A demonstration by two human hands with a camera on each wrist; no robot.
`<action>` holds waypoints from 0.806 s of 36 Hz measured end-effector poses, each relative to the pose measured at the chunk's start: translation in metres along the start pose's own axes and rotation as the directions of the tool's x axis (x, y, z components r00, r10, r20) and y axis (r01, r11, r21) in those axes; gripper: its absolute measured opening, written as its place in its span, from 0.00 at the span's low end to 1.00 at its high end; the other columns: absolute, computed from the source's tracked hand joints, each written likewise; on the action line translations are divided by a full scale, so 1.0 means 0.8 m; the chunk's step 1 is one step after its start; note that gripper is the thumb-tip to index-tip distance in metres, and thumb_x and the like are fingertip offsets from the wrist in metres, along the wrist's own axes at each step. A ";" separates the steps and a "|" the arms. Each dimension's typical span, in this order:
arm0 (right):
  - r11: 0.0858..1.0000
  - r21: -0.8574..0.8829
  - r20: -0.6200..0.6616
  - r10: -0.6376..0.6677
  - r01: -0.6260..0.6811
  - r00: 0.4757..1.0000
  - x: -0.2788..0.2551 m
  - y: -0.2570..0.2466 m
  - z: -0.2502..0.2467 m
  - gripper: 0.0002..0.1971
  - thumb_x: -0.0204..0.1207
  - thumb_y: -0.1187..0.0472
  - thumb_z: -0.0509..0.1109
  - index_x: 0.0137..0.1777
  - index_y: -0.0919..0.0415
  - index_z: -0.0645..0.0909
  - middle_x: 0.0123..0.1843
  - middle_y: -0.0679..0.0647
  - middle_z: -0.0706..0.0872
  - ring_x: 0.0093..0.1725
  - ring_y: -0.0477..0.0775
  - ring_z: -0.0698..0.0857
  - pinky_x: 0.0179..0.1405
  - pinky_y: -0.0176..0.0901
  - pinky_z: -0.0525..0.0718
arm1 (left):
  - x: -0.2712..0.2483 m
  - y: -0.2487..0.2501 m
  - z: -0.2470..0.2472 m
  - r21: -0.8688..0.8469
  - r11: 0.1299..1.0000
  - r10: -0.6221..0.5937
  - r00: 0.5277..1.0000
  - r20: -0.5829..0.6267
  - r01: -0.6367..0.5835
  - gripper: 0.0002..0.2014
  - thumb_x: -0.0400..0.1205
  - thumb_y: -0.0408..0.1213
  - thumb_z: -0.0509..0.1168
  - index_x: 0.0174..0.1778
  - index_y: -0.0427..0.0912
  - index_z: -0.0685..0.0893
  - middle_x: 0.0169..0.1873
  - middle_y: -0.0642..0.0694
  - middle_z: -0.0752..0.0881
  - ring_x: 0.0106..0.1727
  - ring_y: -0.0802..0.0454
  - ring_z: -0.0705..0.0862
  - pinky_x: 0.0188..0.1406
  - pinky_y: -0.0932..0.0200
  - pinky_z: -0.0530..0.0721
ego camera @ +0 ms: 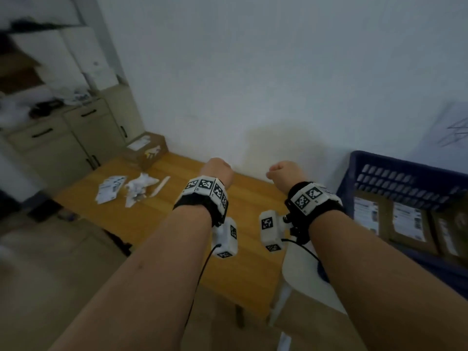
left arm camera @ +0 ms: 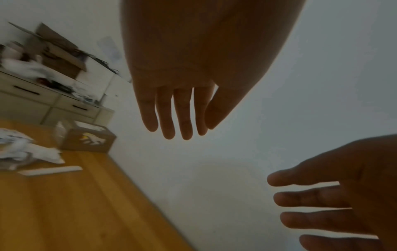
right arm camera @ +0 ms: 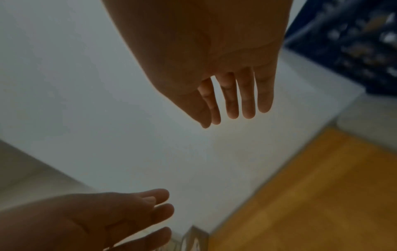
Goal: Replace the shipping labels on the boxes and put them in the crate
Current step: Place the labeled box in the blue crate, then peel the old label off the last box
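Note:
Both my hands are held out in the air over the far edge of the wooden table (ego camera: 177, 224), close to the wall. The left hand (ego camera: 216, 171) has straight fingers (left arm camera: 169, 118) and holds nothing. The right hand (ego camera: 285, 173) is also spread and empty, its fingers (right arm camera: 247, 101) straight. A brown cardboard box (ego camera: 147, 148) with a white label on top stands at the table's far left corner, well left of my left hand. The blue crate (ego camera: 379, 168) is at the right and holds labelled cardboard boxes (ego camera: 407, 224).
A stack of printed labels (ego camera: 110, 188), crumpled white paper (ego camera: 140, 187) and a pale flat strip (ego camera: 159, 186) lie on the table's left part. A beige cabinet (ego camera: 63, 138) with clutter on top stands further left. A white seat (ego camera: 304, 274) is under the crate.

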State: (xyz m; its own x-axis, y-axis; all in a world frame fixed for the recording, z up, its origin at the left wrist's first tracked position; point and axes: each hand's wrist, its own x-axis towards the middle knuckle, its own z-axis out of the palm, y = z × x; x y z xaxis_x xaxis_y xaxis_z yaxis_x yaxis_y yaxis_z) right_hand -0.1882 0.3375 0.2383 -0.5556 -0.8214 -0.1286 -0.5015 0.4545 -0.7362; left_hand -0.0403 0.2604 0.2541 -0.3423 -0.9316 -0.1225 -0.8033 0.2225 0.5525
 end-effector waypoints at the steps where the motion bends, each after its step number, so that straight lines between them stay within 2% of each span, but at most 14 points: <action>1: 1.000 -0.007 0.015 0.003 -0.003 1.000 -0.002 -0.011 0.024 0.09 0.81 0.64 0.66 0.52 0.68 0.86 0.44 0.56 0.82 0.46 0.58 0.82 0.42 0.43 0.76 | 0.000 -0.024 -0.012 0.012 1.000 -0.024 1.000 -0.004 0.024 0.14 0.83 0.30 0.56 0.55 0.34 0.86 0.55 0.39 0.87 0.50 0.42 0.84 0.48 0.54 0.82; 4: 1.000 -0.027 0.048 0.016 -0.015 0.999 -0.008 -0.047 0.085 0.13 0.80 0.66 0.64 0.56 0.77 0.84 0.40 0.63 0.82 0.38 0.56 0.77 0.38 0.49 0.79 | 0.002 -0.089 -0.043 0.015 0.997 -0.073 0.997 -0.002 0.073 0.17 0.83 0.30 0.55 0.64 0.37 0.84 0.62 0.38 0.85 0.56 0.40 0.84 0.50 0.54 0.83; 6: 1.000 -0.028 0.085 0.014 -0.012 0.996 -0.008 -0.069 0.118 0.13 0.80 0.68 0.63 0.55 0.79 0.82 0.46 0.74 0.84 0.39 0.62 0.79 0.44 0.57 0.84 | 0.004 -0.122 -0.061 0.007 0.994 -0.108 0.994 0.004 0.108 0.18 0.84 0.30 0.54 0.65 0.36 0.84 0.62 0.37 0.84 0.54 0.40 0.83 0.52 0.52 0.83; 7: 1.000 -0.023 0.100 0.008 -0.006 0.995 -0.007 -0.079 0.133 0.11 0.80 0.68 0.63 0.51 0.78 0.83 0.47 0.74 0.84 0.41 0.65 0.81 0.48 0.57 0.85 | 0.007 -0.138 -0.068 0.018 0.992 -0.124 0.992 0.007 0.124 0.17 0.85 0.30 0.54 0.64 0.35 0.84 0.61 0.36 0.84 0.53 0.40 0.83 0.53 0.52 0.84; 9: 1.000 -0.014 0.117 -0.005 0.007 0.993 -0.002 -0.096 0.160 0.09 0.81 0.66 0.63 0.48 0.70 0.83 0.47 0.65 0.86 0.46 0.62 0.84 0.47 0.51 0.83 | 0.016 -0.168 -0.078 0.027 0.987 -0.159 0.987 -0.007 0.159 0.16 0.86 0.32 0.53 0.62 0.34 0.83 0.58 0.35 0.85 0.50 0.41 0.82 0.48 0.53 0.82; 10: 1.000 -0.011 0.126 -0.013 0.015 0.992 0.003 -0.103 0.172 0.10 0.82 0.64 0.63 0.52 0.69 0.83 0.51 0.62 0.86 0.49 0.62 0.85 0.48 0.49 0.83 | 0.020 -0.180 -0.083 0.017 0.985 -0.172 0.985 -0.012 0.172 0.16 0.86 0.33 0.53 0.60 0.34 0.84 0.56 0.35 0.85 0.46 0.41 0.81 0.43 0.54 0.80; 12: 0.999 -0.022 0.153 -0.026 0.029 0.988 0.014 -0.116 0.193 0.12 0.82 0.63 0.63 0.58 0.69 0.83 0.57 0.63 0.86 0.56 0.62 0.85 0.53 0.51 0.83 | 0.033 -0.201 -0.090 0.023 0.980 -0.197 0.980 -0.006 0.197 0.14 0.85 0.32 0.53 0.54 0.34 0.84 0.52 0.34 0.86 0.41 0.42 0.80 0.37 0.56 0.76; 13: 0.999 -0.028 0.167 -0.031 0.036 0.985 0.019 -0.123 0.202 0.12 0.82 0.63 0.63 0.59 0.69 0.83 0.58 0.63 0.86 0.57 0.62 0.85 0.54 0.51 0.83 | 0.041 -0.210 -0.092 0.031 0.977 -0.210 0.978 0.005 0.209 0.14 0.85 0.31 0.53 0.55 0.33 0.84 0.53 0.34 0.86 0.44 0.41 0.82 0.38 0.55 0.77; 16: 0.997 -0.043 0.193 -0.052 0.061 0.980 0.046 -0.138 0.226 0.10 0.82 0.62 0.64 0.57 0.62 0.83 0.59 0.58 0.86 0.55 0.57 0.83 0.51 0.45 0.81 | 0.063 -0.229 -0.100 0.045 0.969 -0.244 0.970 0.009 0.244 0.17 0.85 0.33 0.53 0.64 0.35 0.82 0.59 0.36 0.85 0.57 0.39 0.83 0.48 0.53 0.80; 20: 0.996 -0.056 0.214 -0.054 0.067 0.975 0.084 -0.157 0.256 0.12 0.82 0.62 0.64 0.61 0.64 0.83 0.61 0.59 0.85 0.59 0.60 0.84 0.59 0.49 0.82 | 0.090 -0.249 -0.111 0.092 0.956 -0.283 0.958 0.046 0.278 0.19 0.86 0.31 0.53 0.70 0.37 0.80 0.66 0.37 0.81 0.63 0.40 0.81 0.63 0.49 0.81; 24: 0.993 -0.081 0.249 -0.061 0.083 0.967 0.119 -0.180 0.283 0.13 0.82 0.61 0.63 0.62 0.65 0.83 0.62 0.60 0.85 0.60 0.61 0.84 0.61 0.52 0.83 | 0.123 -0.271 -0.127 0.062 0.948 -0.314 0.949 0.006 0.313 0.17 0.86 0.32 0.55 0.68 0.35 0.81 0.65 0.37 0.82 0.64 0.40 0.81 0.64 0.47 0.81; 29: 0.990 -0.101 0.321 -0.060 0.097 0.945 0.154 -0.210 0.311 0.14 0.81 0.61 0.66 0.62 0.67 0.84 0.62 0.62 0.86 0.60 0.63 0.84 0.59 0.51 0.82 | 0.156 -0.290 -0.145 0.002 0.936 -0.352 0.936 -0.013 0.352 0.17 0.84 0.31 0.56 0.65 0.35 0.83 0.63 0.37 0.84 0.60 0.41 0.83 0.57 0.53 0.81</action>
State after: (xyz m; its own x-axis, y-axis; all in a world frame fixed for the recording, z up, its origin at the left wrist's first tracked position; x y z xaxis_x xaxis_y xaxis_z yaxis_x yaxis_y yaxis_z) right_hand -0.0073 0.0737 0.1809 -0.2819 -0.9144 -0.2907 -0.6174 0.4048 -0.6745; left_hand 0.1594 0.0590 0.2061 -0.0307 -0.9540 -0.2983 -0.8736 -0.1194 0.4718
